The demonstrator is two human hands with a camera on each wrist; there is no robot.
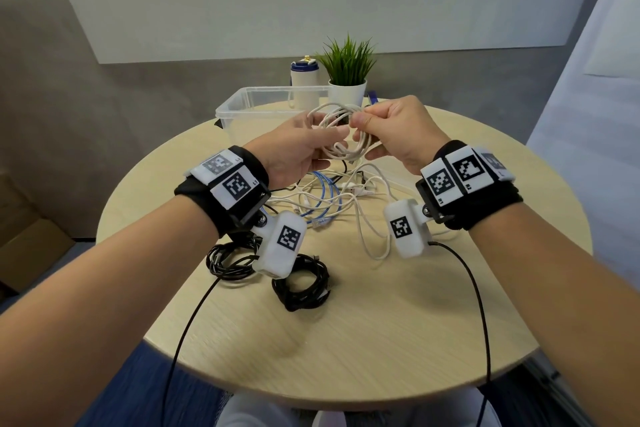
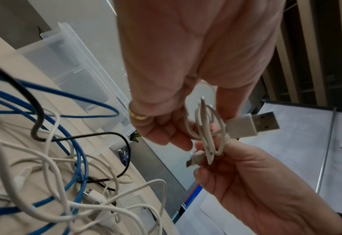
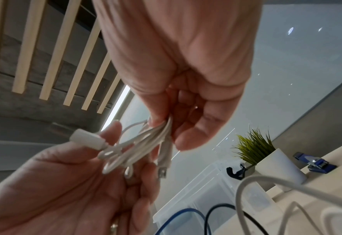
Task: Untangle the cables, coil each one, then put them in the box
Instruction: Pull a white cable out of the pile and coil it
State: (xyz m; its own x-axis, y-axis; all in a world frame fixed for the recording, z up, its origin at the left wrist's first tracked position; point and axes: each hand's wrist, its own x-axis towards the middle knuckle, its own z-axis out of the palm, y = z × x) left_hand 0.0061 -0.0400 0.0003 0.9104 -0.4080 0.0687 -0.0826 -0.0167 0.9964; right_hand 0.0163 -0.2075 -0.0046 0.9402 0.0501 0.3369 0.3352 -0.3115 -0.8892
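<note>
Nearest the person on the round table [image 1: 363, 340]: two coiled black cables. One coil [image 1: 300, 283] sits toward table centre; the other [image 1: 231, 258] lies just to its left, partly hidden by the L wrist camera housing.

Beyond these, mid-table: loose tangle [image 1: 332, 198] of white, blue and black cables, uncoiled, lying beneath and betw. both wrists. Blue cable [image 1: 327, 196] loops through the white ones; the left wrist view confirms it [image 2: 79, 159] crossed with black and white strands.

Above the tangle, both hands are raised off the table, holding one white cable coil [image 1: 341, 133]. Left hand [image 1: 304, 146]: fingers and thumb closed round the coil's left side. Right hand [image 1: 388, 130]: thumb and fingers pinch the coil's right side; right wrist view shows the bundled strands [image 3: 146, 143] clamped betw. thumb and fingertips. USB-A plug [image 2: 252, 124] sticks out from the coil; small connector [image 2: 194, 159] hangs at the lower end. Coil is not in the box.

Behind the hands: clear plastic box [image 1: 242, 104], open top, on the far-left part of the table. Contents cannot be made out.

Far edge: white bottle w/ blue lid [image 1: 304, 80] behind the box, potted plant [image 1: 348, 73] just to its right. Blue clip [image 3: 315, 162] on the table edge near the plant pot.
</note>
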